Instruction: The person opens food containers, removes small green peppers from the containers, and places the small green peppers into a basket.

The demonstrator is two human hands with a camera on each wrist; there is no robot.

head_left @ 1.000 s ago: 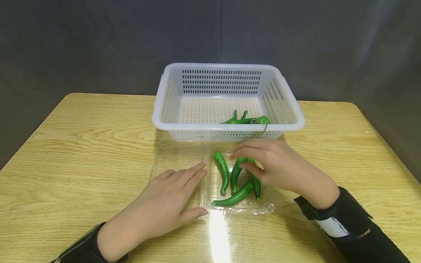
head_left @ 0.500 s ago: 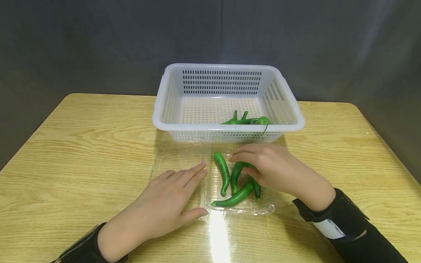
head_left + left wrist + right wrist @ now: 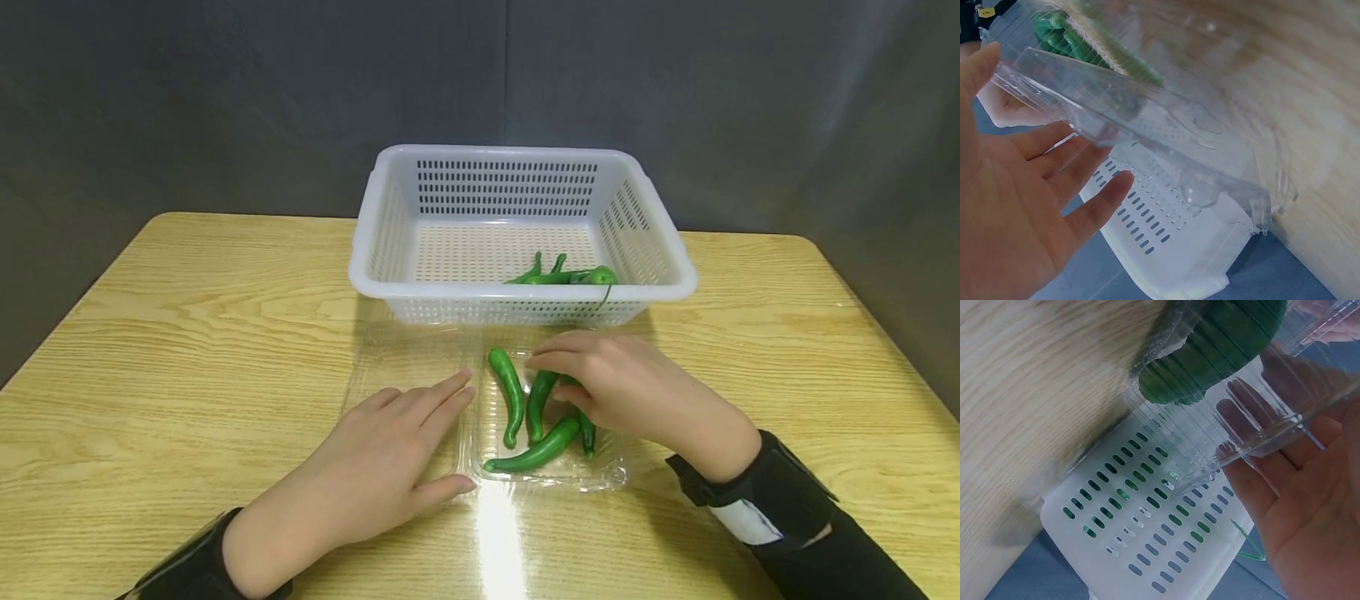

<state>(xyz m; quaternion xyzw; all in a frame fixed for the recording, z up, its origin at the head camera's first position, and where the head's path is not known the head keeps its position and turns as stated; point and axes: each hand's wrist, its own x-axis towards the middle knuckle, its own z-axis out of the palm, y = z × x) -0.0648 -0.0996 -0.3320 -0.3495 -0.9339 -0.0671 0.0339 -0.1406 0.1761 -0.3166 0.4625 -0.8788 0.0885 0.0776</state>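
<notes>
In the head view, several green chili peppers (image 3: 532, 454) lie in the ribbed base of a hinged clear plastic clamshell box (image 3: 611, 475). The left hand (image 3: 371, 467) lies with fingers outstretched across the lid half, its fingertips right at the hinge. Palm and spread fingers show behind the clear plastic in the left wrist view. Above the box's upper right part, the right hand (image 3: 622, 379) bends its fingers down among the peppers. Its thumb and forefinger stand apart over the middle pepper's upper end; the rightmost pepper is partly hidden beneath the hand.
A white slotted plastic basket (image 3: 480, 290) stands directly behind the box, with more green peppers (image 3: 558, 277) at its near right side. One stem hangs over its front rim. The wooden table (image 3: 150, 375) ends at a dark backdrop.
The right hand has shifted slightly down and left over the peppers, its forefinger and thumb coming a little lower. The left hand, box and basket have stayed in place.
</notes>
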